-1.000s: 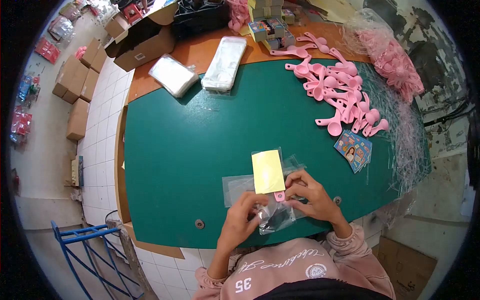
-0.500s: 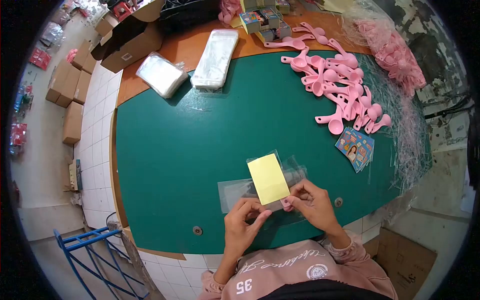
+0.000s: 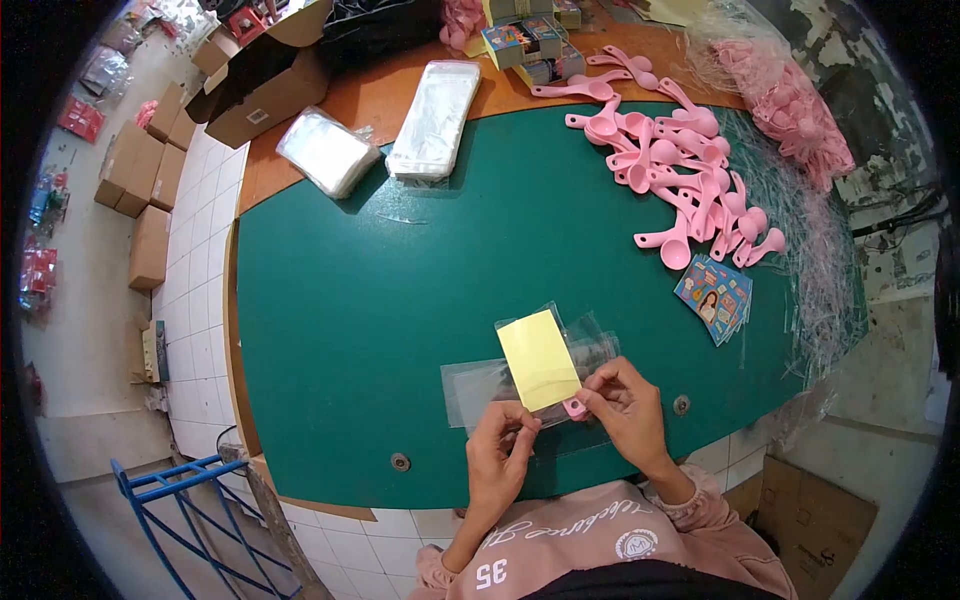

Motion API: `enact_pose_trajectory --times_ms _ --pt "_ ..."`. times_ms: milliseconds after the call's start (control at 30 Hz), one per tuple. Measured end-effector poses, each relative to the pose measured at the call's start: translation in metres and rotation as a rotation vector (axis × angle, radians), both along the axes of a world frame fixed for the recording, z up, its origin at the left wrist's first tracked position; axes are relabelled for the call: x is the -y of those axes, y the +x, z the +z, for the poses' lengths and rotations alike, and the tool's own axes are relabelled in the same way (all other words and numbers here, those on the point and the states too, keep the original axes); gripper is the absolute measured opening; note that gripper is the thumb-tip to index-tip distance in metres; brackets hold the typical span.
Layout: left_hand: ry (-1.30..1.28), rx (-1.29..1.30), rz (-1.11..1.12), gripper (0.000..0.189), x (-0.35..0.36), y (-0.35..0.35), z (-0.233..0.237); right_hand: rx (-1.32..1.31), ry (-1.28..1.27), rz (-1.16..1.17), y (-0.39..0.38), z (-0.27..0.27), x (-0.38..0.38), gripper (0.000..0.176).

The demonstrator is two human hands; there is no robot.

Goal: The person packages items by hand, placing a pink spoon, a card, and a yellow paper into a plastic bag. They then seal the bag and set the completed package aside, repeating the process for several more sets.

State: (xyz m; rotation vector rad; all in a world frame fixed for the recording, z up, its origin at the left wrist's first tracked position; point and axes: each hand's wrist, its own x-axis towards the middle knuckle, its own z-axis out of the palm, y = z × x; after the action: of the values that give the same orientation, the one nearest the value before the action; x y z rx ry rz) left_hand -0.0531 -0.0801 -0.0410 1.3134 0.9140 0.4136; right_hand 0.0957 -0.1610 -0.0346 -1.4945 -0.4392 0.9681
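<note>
A plain yellow card (image 3: 540, 358) lies inside or on a clear plastic bag, tilted slightly, over several other clear plastic bags (image 3: 470, 392) on the green table. Below the card's lower right corner shows the holed handle end of a pink measuring spoon (image 3: 575, 408); the card hides whatever lies beneath it. My left hand (image 3: 498, 452) is closed, thumb and fingertips pinched at the bag's lower left edge. My right hand (image 3: 630, 412) pinches the bag's edge beside the card's lower right corner, close to the spoon handle.
Loose pink measuring spoons (image 3: 690, 180) are heaped at the back right, near a fan of printed cards (image 3: 715, 298). Two stacks of clear bags (image 3: 435, 120) lie at the back. An open carton (image 3: 265, 95) stands back left; shredded plastic (image 3: 815, 270) lines the right edge.
My left hand has shifted slightly right and its fingers have drawn together at the bag's edge. The right hand stays pinched near the card's corner. The view has shifted a little.
</note>
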Motion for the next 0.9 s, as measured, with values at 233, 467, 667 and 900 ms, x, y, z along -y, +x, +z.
enact_pose_trajectory --times_ms 233,467,667,900 --pt "0.101 -0.007 -0.023 0.041 -0.003 0.006 0.011 0.237 -0.112 0.114 0.003 0.013 -0.001 0.022" --pt "0.631 -0.216 -0.088 0.045 -0.089 -0.019 0.024 1.268 -0.2 0.15 0.1 0.013 -0.019 0.019" --pt "0.95 -0.368 -0.284 0.031 -0.084 0.041 0.033 1.501 -0.511 0.002 0.186 0.0 -0.071 0.024" --pt "0.714 -0.169 -0.488 0.026 -0.068 0.072 0.002 1.443 -0.617 0.056 0.207 -0.01 -0.086 0.018"
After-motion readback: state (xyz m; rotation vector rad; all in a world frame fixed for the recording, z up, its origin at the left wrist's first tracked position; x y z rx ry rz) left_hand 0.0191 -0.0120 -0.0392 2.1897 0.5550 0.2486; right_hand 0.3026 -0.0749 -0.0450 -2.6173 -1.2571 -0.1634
